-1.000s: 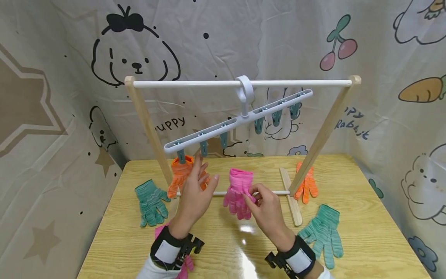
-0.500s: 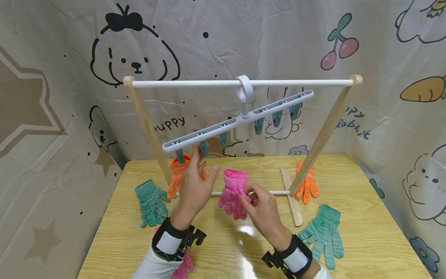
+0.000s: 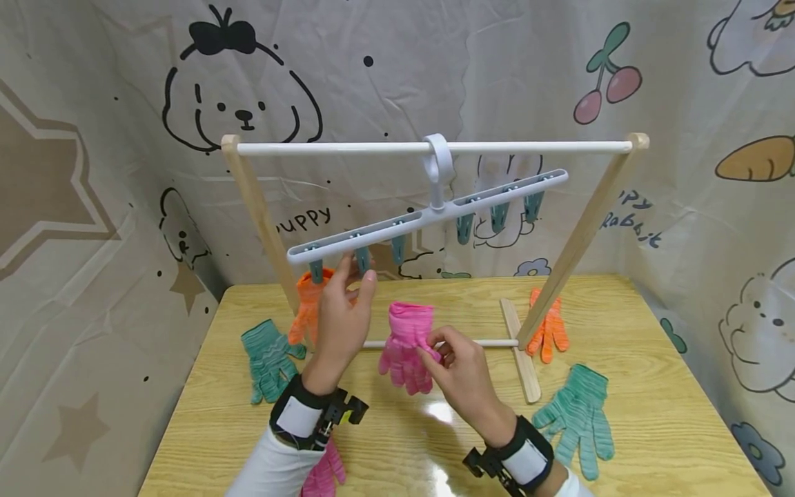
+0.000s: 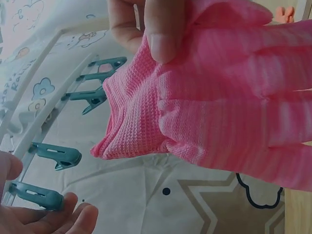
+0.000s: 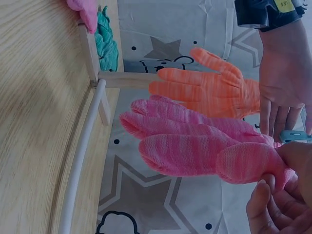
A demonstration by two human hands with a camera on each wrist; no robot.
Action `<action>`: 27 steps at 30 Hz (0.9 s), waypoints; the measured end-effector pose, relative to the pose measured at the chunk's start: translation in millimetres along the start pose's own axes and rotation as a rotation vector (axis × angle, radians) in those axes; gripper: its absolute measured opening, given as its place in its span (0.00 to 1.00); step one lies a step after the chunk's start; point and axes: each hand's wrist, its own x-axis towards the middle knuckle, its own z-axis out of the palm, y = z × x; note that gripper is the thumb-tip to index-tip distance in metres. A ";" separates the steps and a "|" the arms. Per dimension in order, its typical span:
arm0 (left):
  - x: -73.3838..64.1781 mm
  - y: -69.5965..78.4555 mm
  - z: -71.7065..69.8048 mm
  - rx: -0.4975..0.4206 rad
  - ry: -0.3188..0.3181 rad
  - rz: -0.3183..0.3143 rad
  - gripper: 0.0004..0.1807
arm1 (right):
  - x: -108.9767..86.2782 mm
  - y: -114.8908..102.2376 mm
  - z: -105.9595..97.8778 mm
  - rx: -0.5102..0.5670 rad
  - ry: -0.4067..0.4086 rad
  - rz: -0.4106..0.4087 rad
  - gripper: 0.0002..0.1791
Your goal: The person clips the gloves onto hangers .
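A pale hanger (image 3: 428, 215) with several teal clips hangs tilted from a white bar. My left hand (image 3: 340, 321) pinches the second clip from the left (image 4: 36, 195), with thumb and fingers on either side. An orange glove (image 3: 306, 304) hangs from the leftmost clip, partly behind my left hand. My right hand (image 3: 466, 369) pinches a pink glove (image 3: 406, 345) by its side, between thumb and index finger. The glove is held upright below the hanger, cuff up and fingers down. In the left wrist view its cuff is apart from the clips.
Green gloves lie on the table at left (image 3: 268, 359) and right (image 3: 577, 414). Another orange glove (image 3: 548, 328) lies by the right wooden leg (image 3: 559, 269). A second pink glove (image 3: 326, 473) is partly under my left forearm. A white rod (image 3: 478, 343) joins the legs low down.
My right hand has brought the pink glove left, towards my left hand. My left hand has moved up to the second clip. The hanger's left end has risen and its right end dropped slightly.
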 end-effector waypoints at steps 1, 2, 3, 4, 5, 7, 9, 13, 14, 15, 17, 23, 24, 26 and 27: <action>1.3 -0.4 -0.3 -0.003 0.008 0.002 0.27 | 0.2 -0.5 0.2 0.006 -0.007 0.001 0.10; 2.2 -0.3 -0.7 -0.006 0.015 0.000 0.25 | 0.4 -1.1 0.4 0.007 -0.013 0.001 0.10; 3.3 -0.2 -1.0 -0.009 0.021 0.000 0.24 | 0.3 -1.5 0.5 0.009 -0.020 0.000 0.10; 4.2 0.1 -1.5 -0.009 0.025 -0.002 0.24 | 0.3 -1.9 0.6 0.009 -0.026 -0.001 0.10; 5.3 -0.2 -1.9 -0.012 0.029 -0.005 0.24 | 0.1 -2.3 0.7 0.009 -0.031 -0.003 0.10; 7.1 0.2 -3.1 -0.025 0.036 -0.017 0.23 | 0.0 -3.3 0.8 0.011 -0.043 -0.006 0.10; 9.2 0.7 -4.2 -0.050 0.039 -0.028 0.22 | 0.1 -4.0 1.1 0.015 -0.052 -0.010 0.10; 12.8 2.3 -5.1 -0.103 0.060 -0.034 0.18 | 1.3 -4.2 1.9 0.020 -0.057 -0.018 0.10; 13.6 2.6 -5.2 -0.115 0.066 -0.036 0.16 | 1.9 -4.2 2.1 0.020 -0.058 -0.021 0.10; 14.2 3.0 -5.2 -0.123 0.071 -0.039 0.16 | 2.5 -4.1 2.2 0.021 -0.058 -0.023 0.10; 15.3 3.1 -5.0 -0.136 0.080 -0.047 0.14 | 3.9 -4.2 2.4 0.022 -0.055 -0.033 0.10; 17.1 4.5 -5.5 -0.137 0.057 -0.092 0.13 | 9.1 -5.4 3.4 0.029 -0.051 -0.041 0.10; 17.2 4.7 -5.7 -0.135 0.048 -0.098 0.13 | 10.0 -5.7 3.6 0.032 -0.053 -0.039 0.10; 17.2 5.3 -5.8 -0.136 0.029 -0.106 0.14 | 11.6 -6.5 3.9 0.043 -0.059 -0.033 0.09; 17.2 5.5 -5.9 -0.137 0.017 -0.108 0.14 | 12.4 -6.9 4.0 0.049 -0.062 -0.029 0.09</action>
